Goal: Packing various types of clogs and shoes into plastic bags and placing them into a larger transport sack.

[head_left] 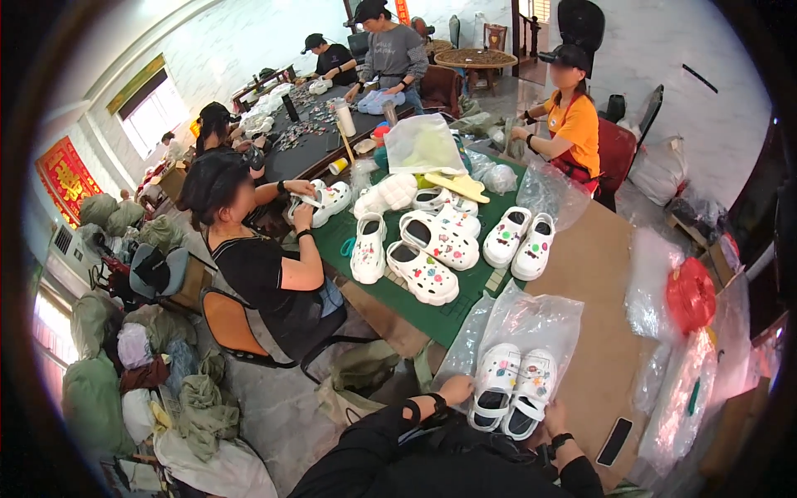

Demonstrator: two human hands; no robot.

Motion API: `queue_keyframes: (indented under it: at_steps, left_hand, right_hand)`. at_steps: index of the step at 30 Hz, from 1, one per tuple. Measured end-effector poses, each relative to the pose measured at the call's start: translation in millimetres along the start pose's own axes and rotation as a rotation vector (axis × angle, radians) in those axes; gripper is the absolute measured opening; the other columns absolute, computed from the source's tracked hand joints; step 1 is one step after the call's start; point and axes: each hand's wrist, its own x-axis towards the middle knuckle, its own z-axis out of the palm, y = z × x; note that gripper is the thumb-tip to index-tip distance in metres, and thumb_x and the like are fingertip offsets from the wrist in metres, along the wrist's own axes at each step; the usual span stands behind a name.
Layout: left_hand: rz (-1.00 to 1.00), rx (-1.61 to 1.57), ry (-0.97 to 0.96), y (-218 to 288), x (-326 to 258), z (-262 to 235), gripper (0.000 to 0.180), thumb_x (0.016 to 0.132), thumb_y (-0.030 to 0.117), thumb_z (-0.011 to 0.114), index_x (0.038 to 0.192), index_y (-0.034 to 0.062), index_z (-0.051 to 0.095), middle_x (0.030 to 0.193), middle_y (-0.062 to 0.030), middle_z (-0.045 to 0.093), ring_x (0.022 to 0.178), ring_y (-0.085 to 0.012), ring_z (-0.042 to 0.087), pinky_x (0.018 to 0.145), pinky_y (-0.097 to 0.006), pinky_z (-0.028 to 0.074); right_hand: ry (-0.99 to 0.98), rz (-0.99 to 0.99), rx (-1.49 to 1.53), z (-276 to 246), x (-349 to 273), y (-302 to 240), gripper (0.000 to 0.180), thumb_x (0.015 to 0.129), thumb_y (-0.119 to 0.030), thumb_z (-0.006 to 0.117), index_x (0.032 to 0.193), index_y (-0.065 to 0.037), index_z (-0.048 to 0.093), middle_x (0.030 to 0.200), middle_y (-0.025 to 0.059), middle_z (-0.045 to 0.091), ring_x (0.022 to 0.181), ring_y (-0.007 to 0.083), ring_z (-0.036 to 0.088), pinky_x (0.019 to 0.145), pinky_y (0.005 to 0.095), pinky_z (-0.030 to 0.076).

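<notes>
Bagging stage — pair of white clogs at the mouth of a clear plastic bag.

The left hand (456, 388) rests at the heel of the left clog, fingers curled against its side; the right hand (554, 417) sits by the heel of the right one, though whether its fingers close on the shoe cannot be told. The pair of white clogs (514, 388) lies side by side, toes pointing away, on or partly inside the clear plastic bag (538, 319) spread on the brown tabletop (594, 274). Judged step: sliding the pair into the bag. The next move calls for an open bag mouth and both shoes pushed together. Further off — decorated clogs (427, 249) on a green mat (452, 319), co-workers seated around.
</notes>
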Motion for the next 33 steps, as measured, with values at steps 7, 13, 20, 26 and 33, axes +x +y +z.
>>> queue_keyframes:
  at_steps: [7,13,20,26,33]
  left_hand:
    - [-0.082,-0.381,0.103,37.3,43.5,-76.2,0.024,0.079,0.020,0.048,0.080,-0.0022,0.058,0.070,-0.0159,0.061,0.065,-0.0288,0.060,0.062,-0.038,0.046]
    - [-0.011,-0.481,0.022,93.1,65.0,-157.4,0.027,0.081,0.019,0.049,0.066,-0.0023,0.057,0.055,-0.0073,0.056,0.048,-0.0143,0.053,0.047,-0.028,0.042]
    - [-0.249,-0.857,-0.316,112.4,40.6,-177.0,0.024,0.082,0.018,0.048,0.066,0.0020,0.056,0.055,-0.0048,0.052,0.048,-0.0129,0.048,0.046,-0.025,0.037]
    - [-0.123,-1.078,-0.156,123.8,14.8,-191.9,0.019,0.083,0.011,0.046,0.071,0.0011,0.056,0.062,-0.0046,0.053,0.055,-0.0130,0.051,0.054,-0.025,0.042]
    - [-0.068,-1.163,-0.149,140.9,17.6,-179.6,0.020,0.085,0.013,0.042,0.079,-0.0010,0.055,0.073,-0.0061,0.056,0.073,-0.0135,0.053,0.072,-0.026,0.041]
  right_hand:
    - [0.073,-0.146,0.263,-44.2,13.0,-145.8,0.015,0.082,-0.010,0.052,0.084,0.005,0.054,0.068,0.0106,0.059,0.055,0.0147,0.056,0.045,0.0275,0.044]
    - [0.038,-0.265,0.230,-89.2,23.4,-269.2,0.006,0.071,-0.005,0.052,0.072,0.000,0.052,0.056,0.0072,0.053,0.041,0.0144,0.050,0.038,0.0258,0.040]
    - [-0.179,-0.038,0.446,-103.6,16.9,-293.8,0.004,0.072,-0.005,0.051,0.068,-0.005,0.050,0.054,0.0044,0.049,0.039,0.0119,0.044,0.035,0.0233,0.035]
    - [-0.113,-0.121,0.860,-109.2,-1.4,-301.6,0.009,0.074,-0.004,0.050,0.066,-0.007,0.046,0.053,0.0034,0.047,0.040,0.0121,0.044,0.037,0.0235,0.037]
    - [0.379,-0.327,0.115,-109.1,-15.9,-290.3,0.025,0.074,-0.015,0.060,0.092,-0.001,0.051,0.080,0.0119,0.055,0.073,0.0201,0.055,0.063,0.0331,0.046]
